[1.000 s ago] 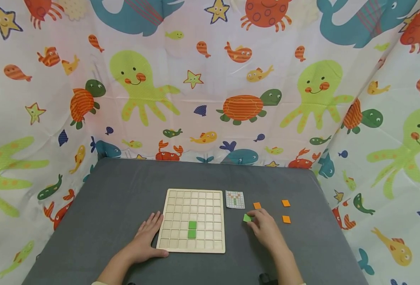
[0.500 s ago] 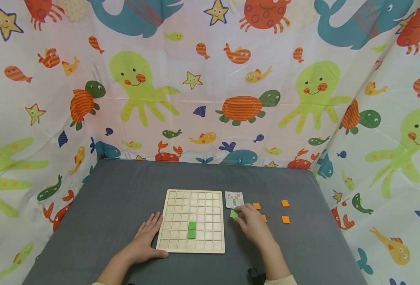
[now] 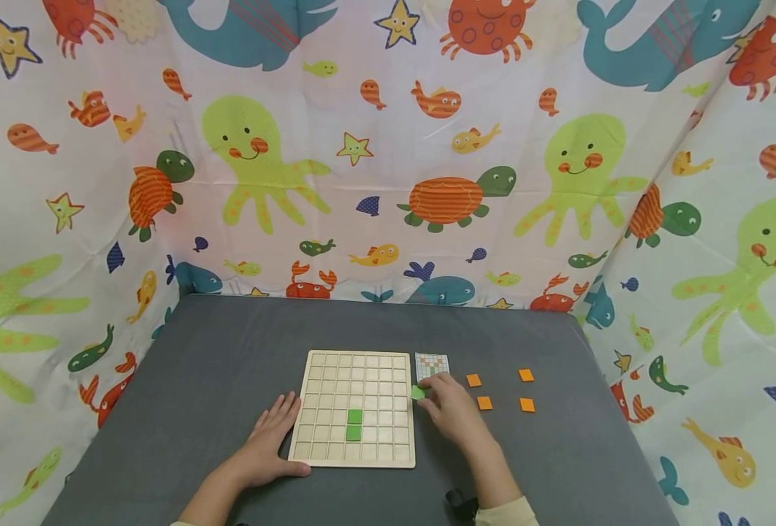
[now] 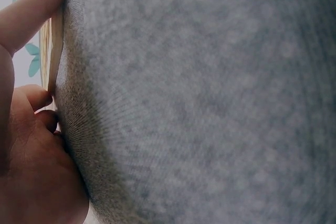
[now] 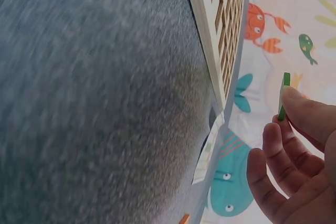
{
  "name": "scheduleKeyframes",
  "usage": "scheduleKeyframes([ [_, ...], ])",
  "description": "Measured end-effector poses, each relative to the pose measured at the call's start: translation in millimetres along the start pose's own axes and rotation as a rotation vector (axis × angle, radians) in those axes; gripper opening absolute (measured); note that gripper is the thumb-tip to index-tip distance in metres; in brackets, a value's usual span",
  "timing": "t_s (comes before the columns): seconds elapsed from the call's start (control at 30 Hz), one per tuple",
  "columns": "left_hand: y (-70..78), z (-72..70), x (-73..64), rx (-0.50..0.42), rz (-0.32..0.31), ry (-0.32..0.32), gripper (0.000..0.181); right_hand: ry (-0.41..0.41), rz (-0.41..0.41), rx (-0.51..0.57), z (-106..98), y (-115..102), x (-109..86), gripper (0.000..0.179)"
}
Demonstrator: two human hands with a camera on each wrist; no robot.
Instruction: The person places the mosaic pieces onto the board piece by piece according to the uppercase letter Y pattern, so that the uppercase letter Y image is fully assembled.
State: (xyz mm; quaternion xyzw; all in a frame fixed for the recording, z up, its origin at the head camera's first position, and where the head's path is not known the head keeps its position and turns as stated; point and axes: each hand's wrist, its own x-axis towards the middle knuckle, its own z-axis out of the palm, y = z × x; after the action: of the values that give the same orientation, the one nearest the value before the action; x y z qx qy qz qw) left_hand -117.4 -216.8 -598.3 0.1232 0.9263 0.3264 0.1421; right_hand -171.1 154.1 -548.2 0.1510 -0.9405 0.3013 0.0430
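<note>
On the desk (image 3: 230,351), the grid board (image 3: 322,409) lies with two inset tiles (image 3: 354,424) one before the other in adjoining cells, the left hand (image 3: 272,435) at its left edge and near-left corner. By its right edge the right hand (image 3: 454,410) pinches a held tile (image 3: 417,393), before the pattern card (image 3: 430,363); farther right lie four loose tiles (image 3: 484,403) in two pairs, and behind the desk hangs a curtain (image 3: 375,197).

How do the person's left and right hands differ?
The left hand touches the pale square wooden grid board; the right hand pinches a small green square tile. The left hand rests on the grey cloth-covered table; the right hand hovers above it. Both are bare.
</note>
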Motion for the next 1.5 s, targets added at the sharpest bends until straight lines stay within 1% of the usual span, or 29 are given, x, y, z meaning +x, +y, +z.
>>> scheduleKeyframes([
  [0.1, -0.1, 0.4, 0.0, 0.012, -0.013, -0.005, 0.129, -0.008, -0.022, 0.005, 3, -2, 1.8, 0.023],
  [0.3, 1.9, 0.1, 1.2, 0.013, -0.036, -0.021, 0.130, -0.027, -0.035, 0.026, 7, -6, 3.7, 0.024],
  [0.53, 1.6, -1.6, -0.2, 0.010, -0.027, -0.018, 0.131, -0.034, -0.071, 0.014, 14, -12, 9.2, 0.024],
  [0.8, 1.5, -1.3, 1.3, 0.002, -0.032, -0.020, 0.130, -0.078, -0.108, 0.030, 15, -25, 18.2, 0.025],
  [0.97, 2.8, -0.7, 3.4, 0.014, -0.040, -0.026, 0.130, -0.093, -0.128, 0.032, 19, -30, 22.2, 0.025],
  [1.2, 0.4, -1.1, 1.9, 0.004, -0.037, -0.019, 0.130, -0.123, -0.138, 0.053, 25, -41, 25.6, 0.024],
  [1.33, 1.0, -1.7, 0.7, -0.006, -0.035, -0.018, 0.130, -0.122, -0.165, 0.039, 30, -45, 28.4, 0.024],
  [1.5, -1.2, 0.4, 1.7, 0.015, -0.042, -0.020, 0.132, -0.139, -0.179, 0.018, 39, -48, 33.4, 0.023],
])
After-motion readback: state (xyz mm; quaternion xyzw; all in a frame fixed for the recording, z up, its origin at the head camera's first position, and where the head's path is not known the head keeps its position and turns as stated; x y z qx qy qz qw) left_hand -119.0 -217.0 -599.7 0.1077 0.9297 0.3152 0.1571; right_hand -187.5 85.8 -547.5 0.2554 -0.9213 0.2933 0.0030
